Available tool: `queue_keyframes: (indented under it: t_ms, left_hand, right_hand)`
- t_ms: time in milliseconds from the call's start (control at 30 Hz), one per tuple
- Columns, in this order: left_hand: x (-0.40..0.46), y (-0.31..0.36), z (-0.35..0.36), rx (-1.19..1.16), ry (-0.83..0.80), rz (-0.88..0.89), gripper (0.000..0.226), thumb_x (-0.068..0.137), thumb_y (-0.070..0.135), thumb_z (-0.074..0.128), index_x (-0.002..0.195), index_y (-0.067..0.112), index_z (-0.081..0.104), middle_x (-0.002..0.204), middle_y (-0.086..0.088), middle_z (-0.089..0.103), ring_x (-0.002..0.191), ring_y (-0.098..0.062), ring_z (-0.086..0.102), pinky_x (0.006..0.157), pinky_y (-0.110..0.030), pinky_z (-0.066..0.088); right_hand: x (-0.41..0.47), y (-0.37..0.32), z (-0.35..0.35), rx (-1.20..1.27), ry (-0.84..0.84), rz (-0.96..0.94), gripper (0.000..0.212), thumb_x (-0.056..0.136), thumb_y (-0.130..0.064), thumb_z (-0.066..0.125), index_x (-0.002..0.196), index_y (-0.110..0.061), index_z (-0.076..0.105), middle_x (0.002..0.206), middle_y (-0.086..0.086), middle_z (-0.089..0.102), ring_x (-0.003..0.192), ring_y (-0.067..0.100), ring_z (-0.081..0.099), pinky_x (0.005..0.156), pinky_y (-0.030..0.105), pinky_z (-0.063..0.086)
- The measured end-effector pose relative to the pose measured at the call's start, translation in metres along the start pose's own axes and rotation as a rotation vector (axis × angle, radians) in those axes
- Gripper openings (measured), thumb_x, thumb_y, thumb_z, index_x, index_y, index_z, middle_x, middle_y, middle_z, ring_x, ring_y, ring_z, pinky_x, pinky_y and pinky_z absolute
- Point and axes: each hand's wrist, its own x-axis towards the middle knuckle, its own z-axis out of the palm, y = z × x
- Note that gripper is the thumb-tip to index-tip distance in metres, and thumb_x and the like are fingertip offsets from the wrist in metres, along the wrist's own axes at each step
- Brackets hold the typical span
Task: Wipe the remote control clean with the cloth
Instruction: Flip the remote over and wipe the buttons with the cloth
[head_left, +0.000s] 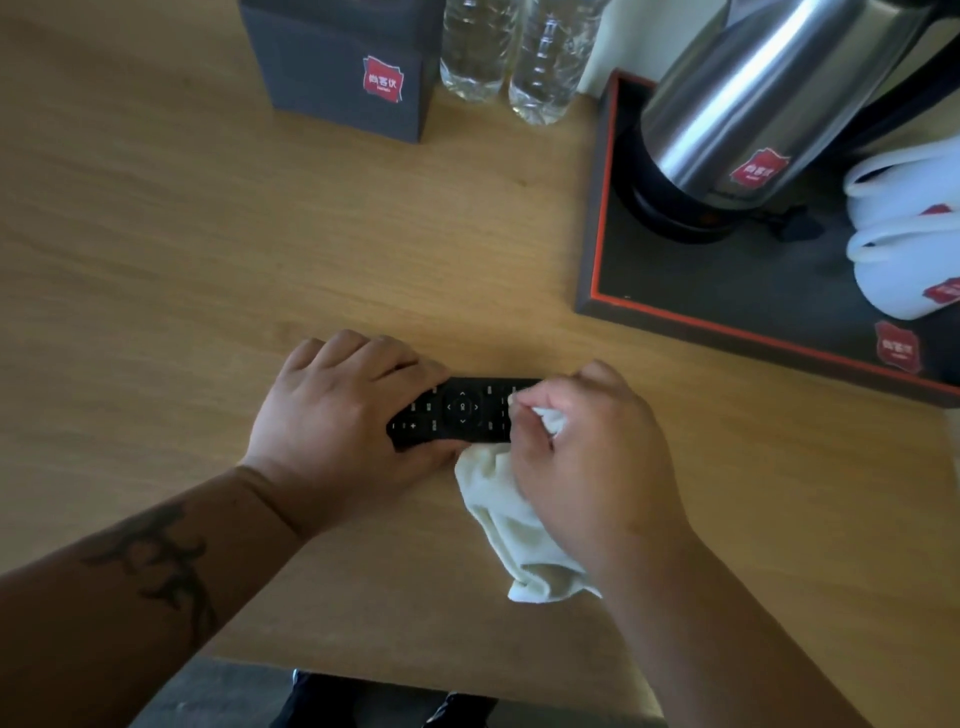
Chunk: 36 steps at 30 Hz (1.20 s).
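Remote (462, 411) lies flat on the bench (208, 270), near the front edge, buttons up. Long axis runs left-right across the view; which end is the emitter I can't tell, since both ends are covered.

Left hand (343, 410) grips the remote's left end, fingers curled over the far edge, thumb side at the near edge: looks like a clamp so it won't slide under wiping.

Right hand (582, 447) holds the cloth (511, 525) bunched, fingers curled round a wad pressed on the right end of the button face. Rest of the cloth trails onto the bench toward the person.

Kettle (753, 104) on tray (675, 306) and bottles (514, 57) sit well apart.
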Motion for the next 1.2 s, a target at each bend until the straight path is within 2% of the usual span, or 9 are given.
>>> queue_keyframes:
  t_ms: [67, 167, 300, 467, 633, 833, 1000, 1100, 1200]
  left_hand:
    - [0.000, 0.000, 0.000, -0.003, -0.020, 0.000, 0.059, 0.075, 0.070, 0.064, 0.114, 0.026, 0.070, 0.104, 0.005, 0.067, 0.095, -0.025, 0.061, 0.083, -0.043, 0.046]
    - [0.000, -0.001, 0.000, -0.002, -0.029, -0.009, 0.060, 0.075, 0.070, 0.064, 0.116, 0.026, 0.069, 0.105, 0.005, 0.066, 0.096, -0.024, 0.060, 0.084, -0.042, 0.046]
    - [0.000, -0.001, 0.000, -0.007, -0.036, -0.010, 0.059, 0.077, 0.070, 0.061, 0.118, 0.027, 0.068, 0.107, 0.005, 0.066, 0.100, -0.025, 0.059, 0.088, -0.043, 0.045]
    - [0.000, 0.000, -0.001, 0.001, -0.025, -0.010, 0.060, 0.077, 0.071, 0.062, 0.115, 0.026, 0.069, 0.105, 0.005, 0.067, 0.097, -0.025, 0.060, 0.085, -0.042, 0.045]
    - [0.000, -0.002, 0.000, -0.002, -0.022, 0.009, 0.060, 0.077, 0.070, 0.064, 0.117, 0.025, 0.069, 0.106, 0.004, 0.066, 0.097, -0.025, 0.060, 0.085, -0.043, 0.046]
    - [0.000, 0.000, 0.001, 0.021, -0.016, 0.010, 0.061, 0.077, 0.071, 0.063, 0.115, 0.024, 0.070, 0.105, 0.002, 0.067, 0.095, -0.025, 0.060, 0.085, -0.042, 0.044]
    - [0.001, 0.000, 0.000, 0.004, -0.023, 0.011, 0.062, 0.077, 0.071, 0.062, 0.115, 0.023, 0.071, 0.105, 0.003, 0.067, 0.095, -0.025, 0.060, 0.085, -0.043, 0.045]
    - [0.000, 0.000, -0.001, 0.011, -0.011, 0.010, 0.061, 0.077, 0.069, 0.064, 0.115, 0.022, 0.071, 0.105, 0.002, 0.067, 0.095, -0.025, 0.061, 0.084, -0.043, 0.046]
    - [0.000, 0.001, 0.000, 0.016, -0.004, 0.007, 0.060, 0.077, 0.069, 0.064, 0.114, 0.022, 0.071, 0.104, 0.001, 0.068, 0.094, -0.027, 0.061, 0.083, -0.043, 0.046]
  right_hand:
    - [-0.015, 0.002, -0.003, -0.026, -0.040, 0.013, 0.007, 0.083, -0.025, 0.068, 0.084, -0.027, 0.074, 0.081, -0.012, 0.052, 0.062, 0.006, 0.053, 0.054, 0.014, 0.037]
    - [-0.024, 0.000, -0.009, -0.034, -0.153, 0.016, 0.009, 0.085, -0.027, 0.065, 0.082, -0.029, 0.074, 0.084, -0.012, 0.054, 0.067, 0.005, 0.057, 0.058, 0.023, 0.048]
    - [0.006, 0.001, -0.014, 0.092, 0.020, 0.055, 0.008, 0.085, -0.024, 0.068, 0.082, -0.028, 0.075, 0.083, -0.010, 0.057, 0.068, 0.007, 0.058, 0.062, 0.021, 0.046]
    - [-0.004, -0.001, -0.004, -0.023, -0.032, 0.032, 0.008, 0.085, -0.025, 0.067, 0.086, -0.027, 0.074, 0.083, -0.009, 0.054, 0.067, 0.007, 0.055, 0.059, 0.019, 0.041]
    - [-0.017, 0.005, -0.013, 0.082, -0.072, 0.059, 0.008, 0.087, -0.026, 0.067, 0.086, -0.030, 0.074, 0.085, -0.014, 0.055, 0.070, 0.002, 0.057, 0.060, 0.011, 0.042]
    - [0.008, 0.002, -0.003, 0.036, -0.007, 0.066, 0.008, 0.087, -0.027, 0.066, 0.089, -0.026, 0.074, 0.087, -0.007, 0.054, 0.070, 0.010, 0.057, 0.062, 0.023, 0.047]
    - [-0.017, 0.007, -0.008, -0.005, -0.091, 0.048, 0.009, 0.087, -0.028, 0.065, 0.090, -0.028, 0.073, 0.086, -0.014, 0.049, 0.067, 0.002, 0.049, 0.057, 0.006, 0.032]
    - [-0.013, 0.008, -0.017, 0.053, -0.143, 0.045, 0.010, 0.087, -0.029, 0.064, 0.088, -0.030, 0.074, 0.086, -0.015, 0.053, 0.071, 0.002, 0.054, 0.059, 0.010, 0.037]
    - [0.010, 0.009, -0.015, 0.107, -0.038, 0.065, 0.009, 0.086, -0.027, 0.065, 0.084, -0.028, 0.075, 0.086, -0.011, 0.057, 0.072, 0.007, 0.058, 0.063, 0.022, 0.047]
